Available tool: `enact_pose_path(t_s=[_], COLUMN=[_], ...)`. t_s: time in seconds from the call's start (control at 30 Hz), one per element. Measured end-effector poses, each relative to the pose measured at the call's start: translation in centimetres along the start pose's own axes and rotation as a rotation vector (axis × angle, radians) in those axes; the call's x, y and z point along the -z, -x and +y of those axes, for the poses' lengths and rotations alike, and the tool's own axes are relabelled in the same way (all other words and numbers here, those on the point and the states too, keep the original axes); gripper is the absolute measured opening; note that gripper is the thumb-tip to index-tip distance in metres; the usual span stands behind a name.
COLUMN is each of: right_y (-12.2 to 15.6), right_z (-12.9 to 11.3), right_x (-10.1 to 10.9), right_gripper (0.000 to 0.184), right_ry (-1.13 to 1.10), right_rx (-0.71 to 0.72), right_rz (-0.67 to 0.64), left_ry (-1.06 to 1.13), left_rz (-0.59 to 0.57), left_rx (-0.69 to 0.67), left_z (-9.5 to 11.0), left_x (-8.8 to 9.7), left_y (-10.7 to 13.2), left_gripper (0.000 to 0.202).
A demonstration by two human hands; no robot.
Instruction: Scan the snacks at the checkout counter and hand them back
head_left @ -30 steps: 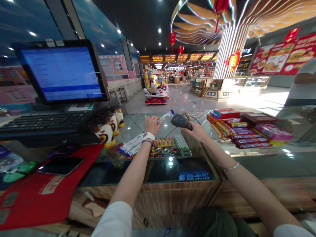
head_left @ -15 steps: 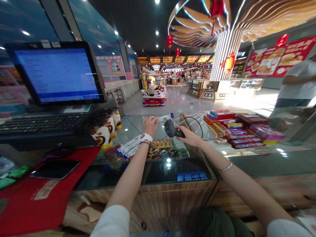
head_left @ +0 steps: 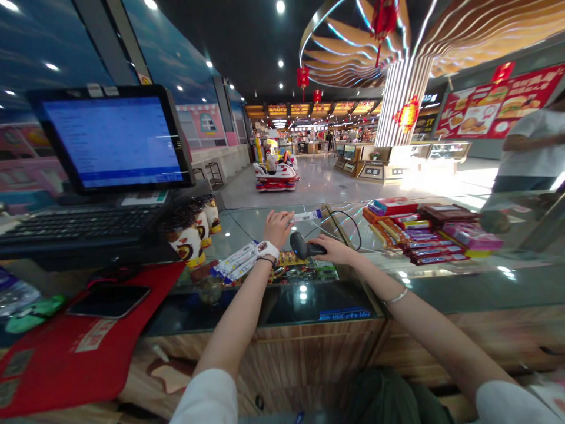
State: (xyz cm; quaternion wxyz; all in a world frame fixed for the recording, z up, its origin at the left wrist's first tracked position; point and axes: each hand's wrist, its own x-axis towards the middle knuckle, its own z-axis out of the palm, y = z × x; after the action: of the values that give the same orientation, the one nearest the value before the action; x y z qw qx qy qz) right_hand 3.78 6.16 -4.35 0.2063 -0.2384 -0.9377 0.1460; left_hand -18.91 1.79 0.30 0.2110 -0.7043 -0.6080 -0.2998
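Left hand [head_left: 278, 228]: fingers closed, pinching the end of a slim white-and-blue tube [head_left: 305, 216] that sticks out to the right of the hand; its label is too small to read
Right hand [head_left: 334, 249]: wrapped around the grip of a black handheld barcode scanner [head_left: 302, 245], just right of the left hand, its nose angled up and left, below the tube and not touching it
Under the hands: a glass worktop [head_left: 247, 224], with a coiled black cable [head_left: 349, 227] just beyond the right hand
Left of the left hand: paper cups [head_left: 185, 241], a keyboard [head_left: 79, 229], a monitor [head_left: 112, 138], and nearer, a phone [head_left: 109, 301] on a red mat [head_left: 88, 347]
Below the left hand: white strip packets [head_left: 236, 260] lying on the glass, beside a wristband [head_left: 268, 250] on the left wrist
Right of the right hand: stacked boxes of sweets [head_left: 432, 235]
Far right, well apart from the hands: another person [head_left: 527, 144] in a white T-shirt
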Motion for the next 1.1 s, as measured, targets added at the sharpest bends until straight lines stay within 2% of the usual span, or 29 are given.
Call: enact_pose_path(t_s=[0.07,0.17,0.27,0.4,0.7,0.93,1.1], right_y=[0.0,0.7,2.3,4.8,10.5,15.9,19.1], right_z=[-0.2,-0.7,-1.2,-1.3,1.4,5.3,8.8], right_x=[0.6,2.1,3.6,5.0,7.3,10.0,11.8], right_gripper=[0.046,0.03,0.032,0.039,0.027,0.029,0.027], right_ry=[-0.017,0.002,0.09,0.204,0.256,0.371,0.448], right_rx=[0.012,0.02,0.034,0.007,-0.084,-0.177,-0.204], right_rz=[0.076,0.299,0.466,0.485,0.505,0.584,0.698], left_ry=[0.009,0.024,0.045,0.093,0.191,0.242,0.253], left_rz=[-0.002,0.01,0.02,0.011,-0.033,-0.101,-0.136], left_rx=[-0.015,-0.033,-0.063,-0.151,-0.314,-0.4,-0.401], left_z=[0.9,2.6,4.8,8.3,16.0,21.9,25.4], left_x=[0.3,0.8,1.2,1.3,-1.1,-3.9,-6.0], left_y=[0.3,0.7,0.8,0.7,0.0,-1.8,-2.9], left_gripper=[0.034,0.025,0.017,0.011,0.012,0.027,0.035])
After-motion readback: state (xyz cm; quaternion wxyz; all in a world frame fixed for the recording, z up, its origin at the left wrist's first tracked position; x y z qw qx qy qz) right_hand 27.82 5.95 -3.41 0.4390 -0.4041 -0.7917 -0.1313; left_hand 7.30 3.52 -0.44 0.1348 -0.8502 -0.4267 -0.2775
